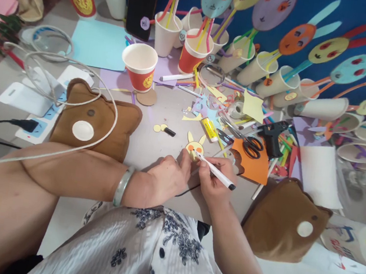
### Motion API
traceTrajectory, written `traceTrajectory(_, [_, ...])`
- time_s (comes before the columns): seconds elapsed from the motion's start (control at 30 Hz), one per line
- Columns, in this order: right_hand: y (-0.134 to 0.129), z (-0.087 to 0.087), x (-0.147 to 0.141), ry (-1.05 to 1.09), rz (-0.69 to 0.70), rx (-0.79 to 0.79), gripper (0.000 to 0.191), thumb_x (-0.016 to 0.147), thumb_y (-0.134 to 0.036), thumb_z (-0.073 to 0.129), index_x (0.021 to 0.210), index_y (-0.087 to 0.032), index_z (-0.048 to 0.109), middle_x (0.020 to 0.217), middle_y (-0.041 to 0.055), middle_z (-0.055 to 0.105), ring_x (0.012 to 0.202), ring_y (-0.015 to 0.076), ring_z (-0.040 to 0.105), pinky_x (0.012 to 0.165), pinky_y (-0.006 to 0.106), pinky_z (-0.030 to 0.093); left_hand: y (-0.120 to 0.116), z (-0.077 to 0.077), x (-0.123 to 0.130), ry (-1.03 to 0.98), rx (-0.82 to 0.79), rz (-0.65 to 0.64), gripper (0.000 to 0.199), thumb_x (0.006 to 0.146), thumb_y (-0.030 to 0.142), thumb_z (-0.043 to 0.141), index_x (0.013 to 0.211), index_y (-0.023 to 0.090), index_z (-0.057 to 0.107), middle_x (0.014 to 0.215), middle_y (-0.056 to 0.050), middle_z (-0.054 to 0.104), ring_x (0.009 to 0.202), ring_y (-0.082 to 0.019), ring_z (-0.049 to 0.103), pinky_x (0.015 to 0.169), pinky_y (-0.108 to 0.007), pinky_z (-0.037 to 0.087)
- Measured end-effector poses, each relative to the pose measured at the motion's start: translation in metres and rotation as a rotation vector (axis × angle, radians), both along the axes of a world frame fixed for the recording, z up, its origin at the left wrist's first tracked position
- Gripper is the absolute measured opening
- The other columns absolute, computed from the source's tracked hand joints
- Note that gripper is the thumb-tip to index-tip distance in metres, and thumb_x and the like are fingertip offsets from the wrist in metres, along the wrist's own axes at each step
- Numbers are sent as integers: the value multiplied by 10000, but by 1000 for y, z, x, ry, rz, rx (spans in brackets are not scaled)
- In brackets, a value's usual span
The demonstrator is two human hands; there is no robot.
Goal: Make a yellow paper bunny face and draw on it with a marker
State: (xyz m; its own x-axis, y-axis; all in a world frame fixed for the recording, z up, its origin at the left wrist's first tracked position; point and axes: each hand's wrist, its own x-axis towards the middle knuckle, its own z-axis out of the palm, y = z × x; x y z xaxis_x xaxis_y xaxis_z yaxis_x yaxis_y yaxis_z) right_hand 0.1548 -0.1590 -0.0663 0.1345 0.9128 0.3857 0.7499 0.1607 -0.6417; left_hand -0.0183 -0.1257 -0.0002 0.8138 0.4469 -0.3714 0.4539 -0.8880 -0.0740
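Note:
My right hand (pixel 215 182) is closed around a white marker (pixel 220 172), its tip on a small yellow paper rabbit head (pixel 195 145). The rabbit head has two long ears and orange cheek spots and lies on the table. My left hand (pixel 169 175) holds it down, fingertips at its lower left edge; the fingers partly cover it. Just beyond, a black marker cap (pixel 169 131) lies beside small yellow paper discs (pixel 156 128). A yellow glue stick (pixel 209 129) rests right behind the rabbit head.
Black-handled scissors (pixel 252 147), a black glue gun (pixel 272 137) and orange paper (pixel 256 167) lie to the right. Paper scraps spread behind. Paper cups with decorated faces (pixel 167 34) line the back. A white cable (pixel 116 115) crosses a brown cushion-like item (pixel 119 133) at left.

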Motion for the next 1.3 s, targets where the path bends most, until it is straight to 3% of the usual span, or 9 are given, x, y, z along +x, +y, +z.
traceTrajectory(0.23, [2,2,-2,-27,9,24,119,915,-345,668,888,-231,645,684,-8,728,538,164,667,504,275,515,1,0,0,12,3,-19,612,970,-3,344,1578,15,416,1584,-330,457,1278,-323,676,753,-340,648])
traceTrajectory(0.5, [0,0,-1,-53,5,18,131,922,-351,654,909,-221,660,710,2,736,560,158,677,522,268,525,-1,-2,0,14,17,-13,610,986,14,347,1595,9,380,1594,-341,434,1341,-333,633,774,-323,653])
traceTrajectory(0.73, [1,3,-1,-54,41,62,76,900,-294,678,888,-222,655,652,-23,707,485,135,630,466,243,482,-2,-4,1,-14,11,38,616,988,19,372,1601,70,402,1599,-307,451,1421,-341,567,779,-316,665])
traceTrajectory(1.1, [2,3,-3,-77,8,55,87,892,-301,676,857,-223,661,661,-9,721,510,149,649,500,265,506,-2,-7,1,-32,14,30,617,991,-7,318,1602,41,382,1569,-326,478,1319,-335,653,757,-328,671])
traceTrajectory(1.3, [1,1,-3,-54,7,40,76,883,-291,685,862,-223,658,668,-12,725,494,141,638,482,257,490,-1,-7,1,-54,-12,49,610,1002,7,329,1608,61,378,1574,-324,471,1382,-355,601,783,-349,675])
